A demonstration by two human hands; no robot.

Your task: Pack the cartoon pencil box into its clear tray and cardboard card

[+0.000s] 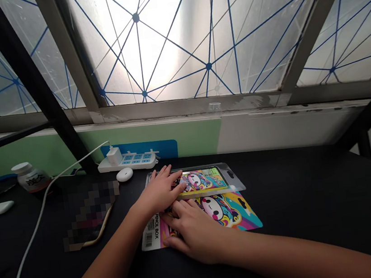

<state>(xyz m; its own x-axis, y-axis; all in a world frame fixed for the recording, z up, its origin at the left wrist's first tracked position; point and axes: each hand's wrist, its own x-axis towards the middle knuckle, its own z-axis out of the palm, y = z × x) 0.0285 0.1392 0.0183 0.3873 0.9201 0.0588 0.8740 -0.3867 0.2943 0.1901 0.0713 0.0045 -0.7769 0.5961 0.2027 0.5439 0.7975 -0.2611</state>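
**Left hand [158, 192] on the plastic pack [203, 181], right hand [196, 231] on the printed card [231, 212]**

The left hand lies across the left end of the clear pack, fingers spread and thumb reaching over the colourful cartoon box inside. The right hand sits just below it, fingers slightly bent and pressing on the card, close to the pack's lower edge. Neither hand is closed in a fist, but I cannot tell whether either is pinching an edge. The pack overlaps the top of the card, and both lie on a black table [305, 219].

Beyond the hands stand a white power strip [127, 163] with a plug [114, 156] and a capped bottle [32, 176]. A white cable [36, 227] runs down the table's left side. A round white object [124, 175] sits near the left hand.
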